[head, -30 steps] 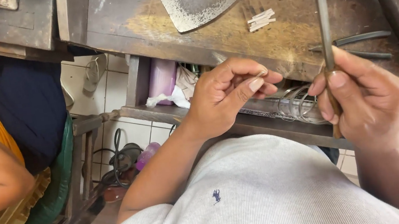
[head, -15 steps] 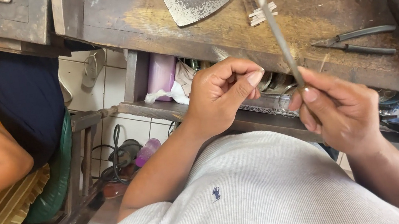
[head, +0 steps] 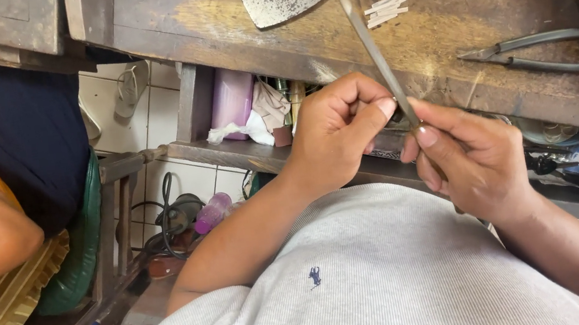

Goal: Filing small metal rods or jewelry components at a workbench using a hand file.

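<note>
A thin metal file (head: 374, 54) is gripped by the right hand (head: 470, 161), slanted over the workbench (head: 212, 24) front edge. Left hand (head: 336, 134) is pinched shut against it; any held piece is hidden. Filing is judged midway. Pliers (head: 525, 55) lie untouched near the right edge.

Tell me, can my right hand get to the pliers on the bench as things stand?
Probably yes, but not freely: the pliers lie uncovered just beyond the right hand, whose fingers are full with the metal file.
</note>
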